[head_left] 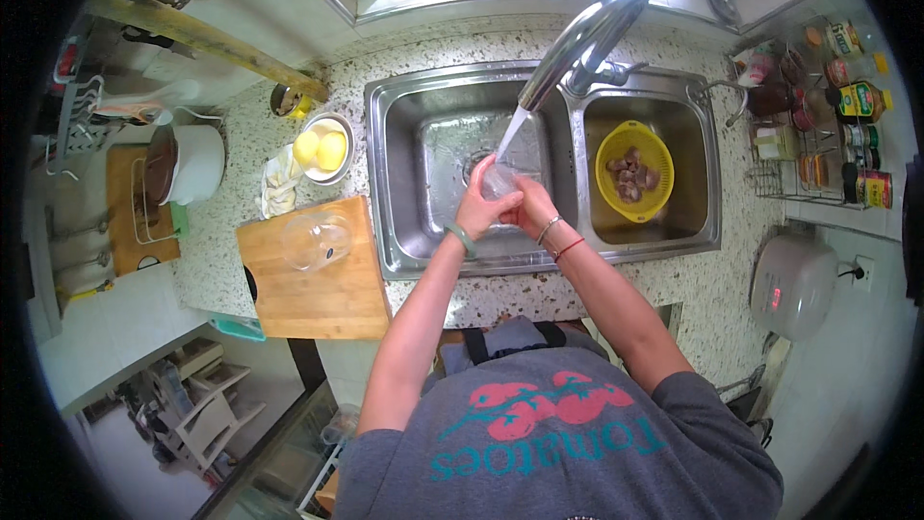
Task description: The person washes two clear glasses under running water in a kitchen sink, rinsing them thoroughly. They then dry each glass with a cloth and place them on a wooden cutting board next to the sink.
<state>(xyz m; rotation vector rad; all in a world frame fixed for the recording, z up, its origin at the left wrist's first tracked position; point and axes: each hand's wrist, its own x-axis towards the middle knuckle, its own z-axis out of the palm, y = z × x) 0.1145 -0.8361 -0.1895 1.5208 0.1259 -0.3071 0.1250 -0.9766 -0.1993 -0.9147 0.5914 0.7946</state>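
Observation:
Over the left sink basin, my left hand (474, 210) and my right hand (532, 208) are close together, fingers curled round a small clear container (499, 180). It looks like a see-through cup or bowl; its exact shape is partly hidden by my fingers. Water (513, 133) runs from the chrome faucet (584, 43) down onto it. A green bangle circles my left wrist, and my right wrist wears a bracelet and a red cord.
In the right basin (693, 135) sits a yellow colander (606, 149) with brownish-pink chunks, possibly meat. Left of the sink lie a wooden cutting board (279, 303) bearing a clear bowl (316, 241), a bowl (339, 169) of yellow roundish pieces, and a cloth (280, 183). A jar rack (818, 188) stands right.

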